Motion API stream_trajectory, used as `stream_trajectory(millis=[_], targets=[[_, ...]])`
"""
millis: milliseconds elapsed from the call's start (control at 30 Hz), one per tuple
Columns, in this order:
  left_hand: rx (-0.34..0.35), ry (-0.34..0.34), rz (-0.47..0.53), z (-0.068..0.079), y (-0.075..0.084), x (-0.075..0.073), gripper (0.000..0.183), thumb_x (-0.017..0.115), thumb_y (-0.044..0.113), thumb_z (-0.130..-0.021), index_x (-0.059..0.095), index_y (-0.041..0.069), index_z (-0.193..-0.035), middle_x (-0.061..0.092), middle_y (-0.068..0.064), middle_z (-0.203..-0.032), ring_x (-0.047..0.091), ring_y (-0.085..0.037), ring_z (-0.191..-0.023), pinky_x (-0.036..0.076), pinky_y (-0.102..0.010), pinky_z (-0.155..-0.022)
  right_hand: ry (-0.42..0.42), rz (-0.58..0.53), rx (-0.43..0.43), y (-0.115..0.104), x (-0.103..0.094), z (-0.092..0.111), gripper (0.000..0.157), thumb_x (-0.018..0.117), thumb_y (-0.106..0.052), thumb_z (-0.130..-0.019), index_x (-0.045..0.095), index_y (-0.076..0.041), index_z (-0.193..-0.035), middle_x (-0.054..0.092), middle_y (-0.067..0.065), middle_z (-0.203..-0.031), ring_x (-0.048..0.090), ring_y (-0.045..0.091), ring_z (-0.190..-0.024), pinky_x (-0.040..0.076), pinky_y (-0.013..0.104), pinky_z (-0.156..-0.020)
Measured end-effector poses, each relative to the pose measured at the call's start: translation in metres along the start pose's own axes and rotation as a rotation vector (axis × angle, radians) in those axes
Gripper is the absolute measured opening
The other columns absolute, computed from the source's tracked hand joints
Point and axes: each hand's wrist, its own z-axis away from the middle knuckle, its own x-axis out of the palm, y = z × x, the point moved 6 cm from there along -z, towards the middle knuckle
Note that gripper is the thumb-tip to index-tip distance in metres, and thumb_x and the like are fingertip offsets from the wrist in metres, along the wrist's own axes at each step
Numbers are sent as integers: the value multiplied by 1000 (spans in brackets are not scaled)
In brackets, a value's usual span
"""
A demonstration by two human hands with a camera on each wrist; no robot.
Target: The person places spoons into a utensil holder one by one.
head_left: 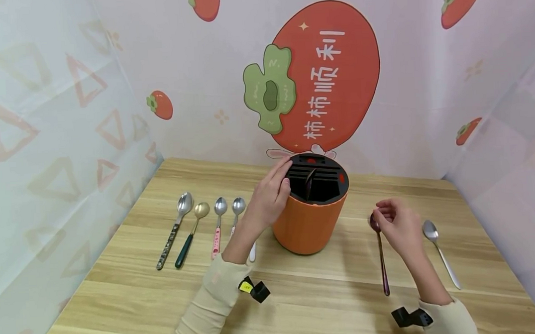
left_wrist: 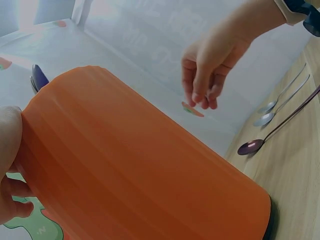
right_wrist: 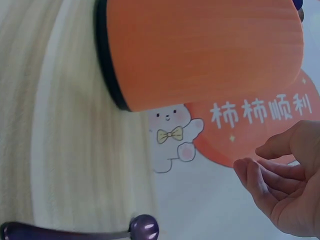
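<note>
An orange utensil holder (head_left: 307, 230) with a black slotted top stands upright on the table. My left hand (head_left: 268, 194) rests against the left side of its rim, fingers fairly straight; the left wrist view shows the thumb (left_wrist: 9, 137) at the rim. A dark spoon (head_left: 309, 184) stands inside the holder, its bowl (left_wrist: 40, 77) poking out above the rim. To the right, my right hand (head_left: 399, 226) hovers over a dark purple spoon (head_left: 381, 261) lying on the table. Its fingers are loosely bent, with a gap between thumb and fingertips (right_wrist: 246, 167) and nothing held.
A silver spoon (head_left: 441, 254) lies at the far right. On the left lie a spoon with a patterned handle (head_left: 169, 245), a gold one with a green handle (head_left: 192, 235), a pink-handled one (head_left: 216, 239) and another spoon (head_left: 238, 206) partly behind my left arm. Printed sheets (head_left: 203, 135) enclose the table.
</note>
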Motion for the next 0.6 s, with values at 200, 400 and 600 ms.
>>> stream_trajectory(millis=[200,400,600], targets=[[8,4,0,-1,1,0,51,34,24,-103,47,2,-147,41,-8,-158,44,-25,-143,37,-41,-117,-103,86,31,18,8,4,22,67,-5,-88,66,11,-104,72,23,-89,71,30,-76,49,15,-60],[10,11,-7,-1,1,0,51,34,23,-102,47,2,-147,42,-8,-158,43,-24,-144,37,-40,-117,-204,165,50,35,19,7,23,66,-7,-89,65,12,-103,71,24,-88,70,33,-76,54,32,-60],[4,11,-4,0,1,-1,51,34,23,-102,47,2,-147,41,-7,-158,43,-23,-144,37,-39,-118,-290,216,73,48,27,7,24,67,-11,-88,66,11,-99,71,19,-83,65,23,-67,47,29,-55]])
